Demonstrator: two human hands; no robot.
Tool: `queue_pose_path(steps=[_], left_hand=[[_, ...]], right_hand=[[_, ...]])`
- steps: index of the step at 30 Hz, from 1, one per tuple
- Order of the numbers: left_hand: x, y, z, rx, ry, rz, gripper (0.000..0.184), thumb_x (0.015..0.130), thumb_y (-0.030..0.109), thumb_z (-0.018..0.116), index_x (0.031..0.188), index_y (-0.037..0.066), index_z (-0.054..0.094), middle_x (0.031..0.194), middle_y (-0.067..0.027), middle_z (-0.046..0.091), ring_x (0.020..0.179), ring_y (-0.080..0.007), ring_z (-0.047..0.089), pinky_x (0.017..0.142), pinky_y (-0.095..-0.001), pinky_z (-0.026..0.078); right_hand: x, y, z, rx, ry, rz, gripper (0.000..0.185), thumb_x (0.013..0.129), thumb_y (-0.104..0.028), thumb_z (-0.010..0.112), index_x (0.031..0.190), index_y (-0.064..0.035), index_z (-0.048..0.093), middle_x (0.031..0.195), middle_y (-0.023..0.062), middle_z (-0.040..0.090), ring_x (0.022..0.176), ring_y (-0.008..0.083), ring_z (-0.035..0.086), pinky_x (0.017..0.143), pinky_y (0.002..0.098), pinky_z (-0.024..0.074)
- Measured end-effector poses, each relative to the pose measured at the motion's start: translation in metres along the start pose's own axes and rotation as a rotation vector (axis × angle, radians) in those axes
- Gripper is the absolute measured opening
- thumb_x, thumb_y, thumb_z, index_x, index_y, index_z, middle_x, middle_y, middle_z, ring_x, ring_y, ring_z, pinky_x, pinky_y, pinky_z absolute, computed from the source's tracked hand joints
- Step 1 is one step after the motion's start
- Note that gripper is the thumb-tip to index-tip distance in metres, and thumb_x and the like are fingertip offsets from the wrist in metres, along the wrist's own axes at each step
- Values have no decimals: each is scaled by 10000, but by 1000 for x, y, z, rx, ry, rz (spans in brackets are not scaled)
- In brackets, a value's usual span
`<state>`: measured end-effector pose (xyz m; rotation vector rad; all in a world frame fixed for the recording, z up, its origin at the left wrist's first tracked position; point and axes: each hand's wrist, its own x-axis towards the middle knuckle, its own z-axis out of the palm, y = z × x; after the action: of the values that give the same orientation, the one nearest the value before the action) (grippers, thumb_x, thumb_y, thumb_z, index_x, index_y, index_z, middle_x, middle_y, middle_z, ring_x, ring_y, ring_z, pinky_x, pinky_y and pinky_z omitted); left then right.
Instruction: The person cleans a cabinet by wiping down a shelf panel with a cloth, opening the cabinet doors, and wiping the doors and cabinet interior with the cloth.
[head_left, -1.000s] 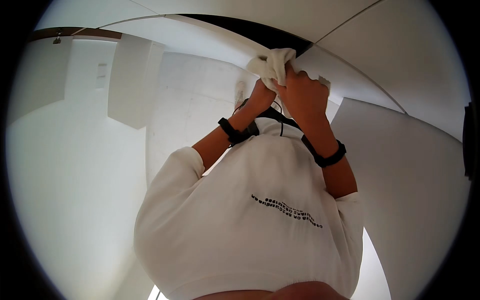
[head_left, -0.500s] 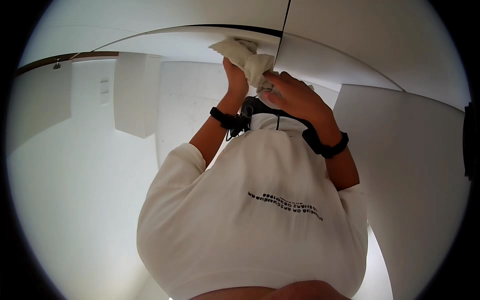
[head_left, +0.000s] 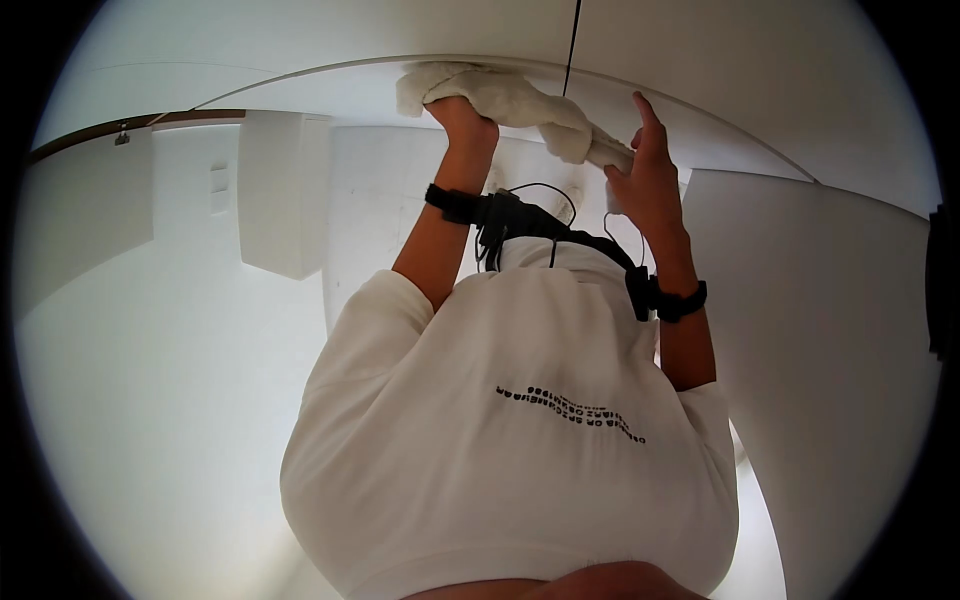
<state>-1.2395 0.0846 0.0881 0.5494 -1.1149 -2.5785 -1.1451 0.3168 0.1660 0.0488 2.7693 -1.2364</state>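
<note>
1. Holding a cream cloth (head_left: 500, 95) with the left hand (head_left: 465, 120) up to a pale panel (head_left: 340, 92), just below the long curved upper edge, seemingly touching.
2. Keeping the left fingers mostly buried under the folds. Cannot tell from here whether spread or curled around the fabric.
3. Stretching the cloth sideways in a bunched, wrinkled length, broad and fluffy near the left hand, narrowing to a thin tail toward the right hand (head_left: 645, 170).
4. Clamping that narrow tail, by the look of it, between thumb and lower fingers of the right hand, with the index finger raised and pointing away from the body.
5. Keeping both hands well apart, joined only by the cloth slung between.
6. Wearing a black wristband on each forearm, left (head_left: 455, 205) and right (head_left: 682, 300), plus a white shirt (head_left: 480, 460) with small dark lettering across the front.
7. Showing thin dark cables near the waist, partly hidden behind black gear.
8. Facing wide pale surfaces above the cloth, split by a dark seam (head_left: 573, 50).
9. Standing beside a large grey panel (head_left: 800, 330) to the right, with a pale boxy block (head_left: 280, 200) off to the left.
</note>
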Motion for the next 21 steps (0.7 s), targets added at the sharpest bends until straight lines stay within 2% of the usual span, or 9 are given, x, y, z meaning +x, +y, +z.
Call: queue_pose_path(steps=[1, 4, 7, 11, 13, 14, 16, 18, 21], left_hand=[[-1, 0, 1, 4, -12, 0, 310, 1047, 341, 456, 1250, 121, 538, 1238, -49, 609, 1120, -227, 606, 924, -400, 545], [-19, 2, 4, 75, 73, -75, 327, 1043, 354, 471, 1273, 127, 526, 1246, -44, 605, 1137, -224, 600, 956, -402, 536], [-25, -2, -13, 145, 17, -244, 344, 1034, 352, 498, 1294, 129, 527, 1270, -51, 604, 1169, -236, 596, 984, -408, 528], [-34, -8, -28, 266, -220, -498, 358, 1026, 312, 527, 1321, 109, 525, 1299, -85, 610, 1189, -245, 604, 984, -393, 535], [-34, -11, -29, 381, -372, -599, 366, 1029, 303, 524, 1332, 97, 519, 1307, -98, 610, 1189, -250, 612, 990, -396, 535], [-38, -14, -31, 382, -361, -532, 362, 1030, 296, 522, 1332, 95, 518, 1305, -100, 610, 1185, -248, 615, 990, -395, 536], [-46, -21, -32, 370, -343, -400, 355, 1034, 281, 518, 1333, 91, 516, 1300, -105, 612, 1176, -245, 621, 991, -393, 538], [-41, -22, -32, 339, -390, -305, 349, 1038, 264, 515, 1342, 93, 510, 1289, -96, 619, 1178, -235, 618, 990, -386, 536], [-42, -11, -15, 488, -374, -358, 361, 1025, 271, 537, 1328, 76, 531, 1271, -79, 626, 1169, -217, 617, 972, -365, 531]], right_hand=[[4, 7, 3, -75, 78, -77, 934, 744, -3, 746, 1538, -208, 299, 1110, 156, 540, 896, 344, 638, 761, 419, 569], [12, 6, 2, -269, 128, -209, 966, 711, 1, 760, 1535, -243, 322, 1072, 139, 572, 869, 339, 652, 720, 414, 566], [17, 5, 2, -327, 118, -227, 969, 696, -30, 743, 1540, -256, 323, 1067, 132, 608, 842, 332, 675, 689, 429, 565], [26, 8, 14, -297, 49, -169, 942, 711, -89, 721, 1545, -236, 308, 1069, 149, 639, 857, 353, 685, 693, 452, 575], [30, 5, 29, -287, 104, -243, 939, 712, -85, 696, 1546, -234, 292, 1030, 152, 661, 822, 368, 690, 677, 471, 579], [31, 2, 33, -264, 140, -272, 937, 710, -74, 687, 1543, -235, 290, 1015, 147, 664, 797, 369, 691, 661, 472, 579], [35, -15, 21, -306, -53, -89, 932, 725, -86, 671, 1550, -207, 255, 1244, 175, 640, 1002, 388, 675, 808, 475, 573], [38, -12, 27, -291, 38, -89, 909, 720, -89, 682, 1525, -189, 274, 1145, 169, 655, 918, 387, 687, 747, 480, 578], [35, -18, 33, -258, 88, -40, 898, 720, -77, 685, 1508, -179, 264, 1045, 177, 651, 833, 393, 686, 699, 488, 573]])
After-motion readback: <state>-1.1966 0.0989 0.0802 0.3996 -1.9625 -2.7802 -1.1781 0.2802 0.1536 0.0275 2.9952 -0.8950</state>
